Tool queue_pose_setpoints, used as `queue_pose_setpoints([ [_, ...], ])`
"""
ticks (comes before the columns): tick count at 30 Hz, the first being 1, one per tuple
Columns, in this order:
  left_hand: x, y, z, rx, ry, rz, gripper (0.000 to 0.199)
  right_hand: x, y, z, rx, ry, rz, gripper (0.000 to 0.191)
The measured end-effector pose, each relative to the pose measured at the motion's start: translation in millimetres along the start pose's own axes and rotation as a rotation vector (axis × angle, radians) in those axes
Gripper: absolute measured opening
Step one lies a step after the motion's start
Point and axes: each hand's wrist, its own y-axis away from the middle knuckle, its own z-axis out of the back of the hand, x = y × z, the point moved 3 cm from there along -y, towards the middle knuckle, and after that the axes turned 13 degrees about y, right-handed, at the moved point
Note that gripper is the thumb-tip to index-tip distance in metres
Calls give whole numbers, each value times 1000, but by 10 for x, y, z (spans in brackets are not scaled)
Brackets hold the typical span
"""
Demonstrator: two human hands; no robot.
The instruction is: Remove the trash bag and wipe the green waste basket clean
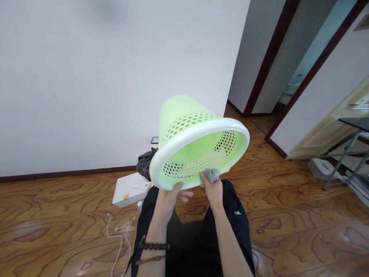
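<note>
A light green plastic wastebasket (pixel 180 109) with a paler rim and a band of round holes is tilted on its side, its opening towards me. My left hand (pixel 170 198) grips the lower rim, thumb on the inside and fingers beneath. My right hand (pixel 212 189) is closed on a grey cloth (pixel 211 176), which it presses against the lower rim to the right. Part of the right fingers is hidden under the rim.
Behind the basket lie a black plastic bag (pixel 145 163) and a phone-like device (pixel 155 140). A white box (pixel 127 188) and white cables (pixel 119 236) are on the wooden floor at left. A metal-legged table (pixel 356 125) stands at right, near a doorway.
</note>
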Motion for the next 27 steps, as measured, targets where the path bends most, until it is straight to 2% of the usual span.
queue_pose_setpoints([
  [5, 29, -21, -30, 1, 47, 55, 59, -34, 81, -48, -38, 31, -83, 67],
  [9, 55, -55, -22, 39, 10, 48, 57, -34, -10, 55, -58, -26, -67, 63],
  [12, 83, -73, 3, 0, 15, 56, 53, -16, -58, 107, -64, -21, -53, 64],
  [17, 144, -92, 23, -60, 59, 63, 53, 6, 81, -59, -17, 116, -148, 76],
  [20, 191, -104, 15, -69, 74, 69, 51, 9, 108, -110, 29, 64, -162, 77],
  [24, 248, -109, -5, -98, 116, 79, 58, -30, -38, 113, -79, 48, -189, 72],
  [27, 266, -100, -42, -105, 142, 82, 63, -45, -76, 188, -49, 35, -205, 63],
])
